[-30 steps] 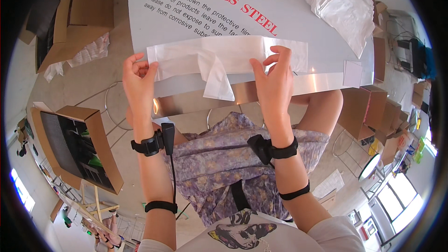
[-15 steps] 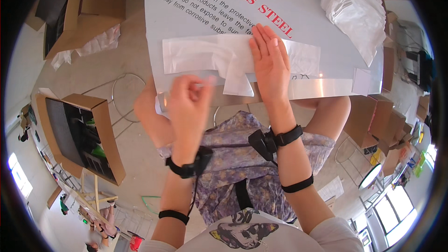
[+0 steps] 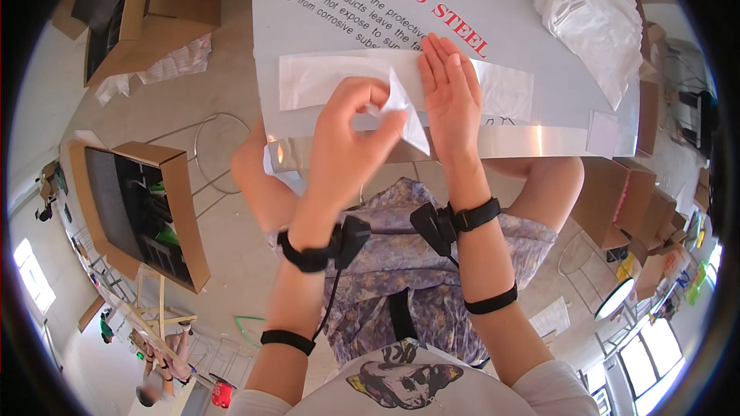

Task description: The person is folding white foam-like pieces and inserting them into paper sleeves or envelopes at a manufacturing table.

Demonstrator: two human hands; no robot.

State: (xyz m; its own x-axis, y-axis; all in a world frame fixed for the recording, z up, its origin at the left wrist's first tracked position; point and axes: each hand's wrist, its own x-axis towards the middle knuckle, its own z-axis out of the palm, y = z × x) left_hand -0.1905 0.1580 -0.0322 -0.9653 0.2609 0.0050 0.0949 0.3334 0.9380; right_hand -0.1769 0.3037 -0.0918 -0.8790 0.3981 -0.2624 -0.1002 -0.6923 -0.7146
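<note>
white flap [image 3: 412, 122] was raised in the left hand [image 3: 348, 132], pinched by its fingers; the right hand [image 3: 453, 108], straight-fingered and empty, lay across the strip [image 3: 505, 92]. steadiness seemed needed next.

Daylight fills the room evenly and brightly, with blown-out windows at the lower right [image 3: 655, 354] and lower left [image 3: 35, 273], while the metal edge [image 3: 509, 141] of the grey surface [image 3: 509, 0] throws back sharp glints and the stacked plastic bags [image 3: 590, 23] carry a pale sheen. Shadows are faint and soft. The middle is mostly crisp, though the left hand [image 3: 347, 139] looks slightly soft beside the sharper right hand [image 3: 453, 112], and fisheye curvature bends walls and window frames toward a black, vignetted rim.
</note>
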